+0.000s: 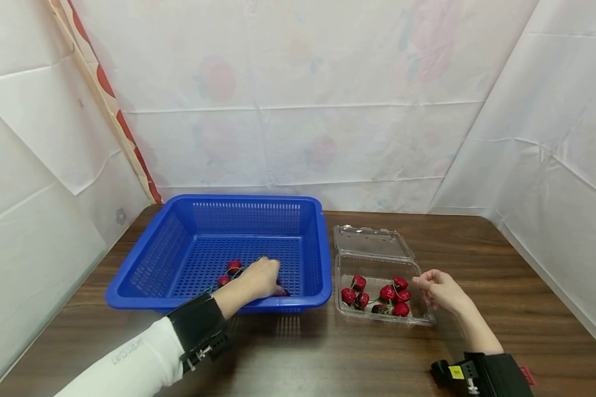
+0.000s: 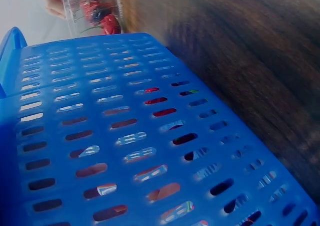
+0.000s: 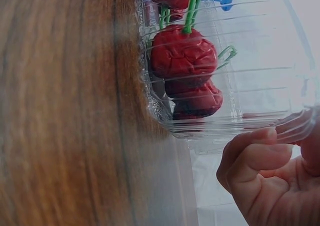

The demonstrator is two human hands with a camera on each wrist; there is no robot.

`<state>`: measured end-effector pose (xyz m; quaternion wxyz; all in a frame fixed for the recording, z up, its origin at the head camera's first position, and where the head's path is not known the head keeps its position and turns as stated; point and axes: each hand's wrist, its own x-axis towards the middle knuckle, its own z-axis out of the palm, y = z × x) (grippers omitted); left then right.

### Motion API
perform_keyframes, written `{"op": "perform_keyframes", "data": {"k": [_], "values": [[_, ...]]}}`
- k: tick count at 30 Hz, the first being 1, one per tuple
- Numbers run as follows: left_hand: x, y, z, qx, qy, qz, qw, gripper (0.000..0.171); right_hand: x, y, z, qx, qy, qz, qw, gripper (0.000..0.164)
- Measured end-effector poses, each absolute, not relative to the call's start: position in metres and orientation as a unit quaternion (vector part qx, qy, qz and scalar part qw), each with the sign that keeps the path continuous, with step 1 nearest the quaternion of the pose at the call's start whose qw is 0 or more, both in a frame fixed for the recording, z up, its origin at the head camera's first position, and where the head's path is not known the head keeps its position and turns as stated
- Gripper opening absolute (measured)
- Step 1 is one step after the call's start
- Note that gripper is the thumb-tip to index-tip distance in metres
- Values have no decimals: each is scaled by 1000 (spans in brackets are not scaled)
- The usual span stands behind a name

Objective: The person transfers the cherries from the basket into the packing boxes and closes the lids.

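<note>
My left hand (image 1: pixel 261 277) reaches down into a blue plastic basket (image 1: pixel 326 281), near its front wall. Dark red cherries (image 1: pixel 282 290) show beside its fingers; the fingertips are hidden, so a grip on a cherry cannot be made out. Two more cherries (image 1: pixel 234 267) with green stems lie left of that hand. In the left wrist view the slotted basket wall (image 2: pixel 115 93) covers most of the hand. My right hand (image 1: pixel 443 290) pinches the right rim of a clear plastic clamshell box (image 3: pixel 250 110), which holds several cherries (image 3: pixel 184 55).
The box's hinged lid (image 1: pixel 372 241) lies folded back toward the rear. Basket and box stand side by side on a brown wooden table (image 1: pixel 362 358). White sheeting (image 1: pixel 288 110) walls in the back and both sides.
</note>
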<state>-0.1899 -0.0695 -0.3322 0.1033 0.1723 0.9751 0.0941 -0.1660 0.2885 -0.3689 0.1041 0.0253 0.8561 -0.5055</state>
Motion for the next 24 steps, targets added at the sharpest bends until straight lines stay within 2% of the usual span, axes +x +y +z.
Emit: {"op": "perform_keyframes", "data": {"k": [10,17,24], "values": [[-190,-71,-333,188,973,101,89,18,-165,286,-367,34,854,-509,102,22],[-191,-71,-332,177,972,107,112,20,-165,286,-369,39,853,-511,100,21],[-192,-70,-334,181,971,106,113,10,-164,287,-368,38,851,-514,100,21]]}}
